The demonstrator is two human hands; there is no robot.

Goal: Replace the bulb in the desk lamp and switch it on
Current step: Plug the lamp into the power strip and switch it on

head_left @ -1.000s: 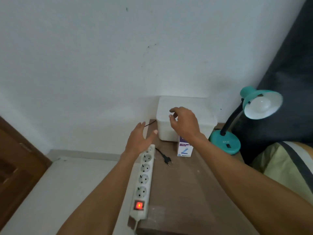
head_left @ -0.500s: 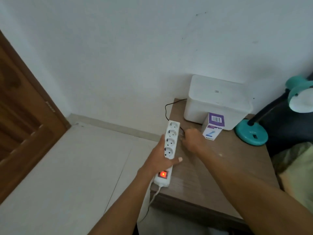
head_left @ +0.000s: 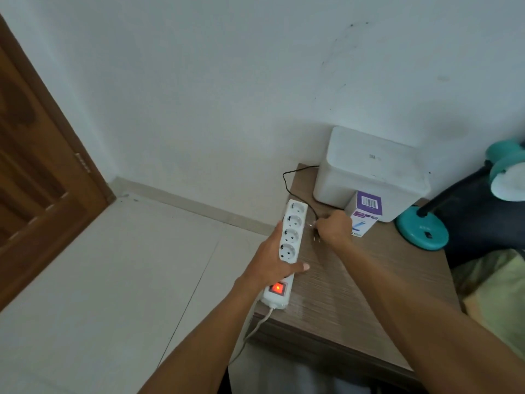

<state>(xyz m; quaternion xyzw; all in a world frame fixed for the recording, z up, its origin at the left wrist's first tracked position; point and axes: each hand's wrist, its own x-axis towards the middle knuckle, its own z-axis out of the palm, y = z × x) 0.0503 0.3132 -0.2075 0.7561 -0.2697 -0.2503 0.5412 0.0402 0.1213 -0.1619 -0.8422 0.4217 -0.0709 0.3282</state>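
A teal desk lamp (head_left: 422, 231) stands at the table's far right, its shade (head_left: 507, 177) cut off by the frame edge and showing a white bulb inside. A white power strip (head_left: 292, 223) with a lit red switch (head_left: 277, 288) lies along the table's left edge. My left hand (head_left: 272, 260) grips the strip around its middle. My right hand (head_left: 333, 227) is closed on the lamp's black plug (head_left: 314, 234), its pins pointing toward the strip's sockets, a short gap apart. The black cord (head_left: 287, 180) loops back behind the white box.
A white lidded box (head_left: 369, 172) sits against the wall, with a purple and white bulb carton (head_left: 363, 214) standing in front of it. The wooden table (head_left: 355, 294) ends at left over a pale tiled floor. A brown door (head_left: 34, 172) is at far left; bedding at right.
My left hand came down onto the power strip and gripped it. My right hand left the white box, dropped to the plug and lifted it beside the strip. The view swung left.
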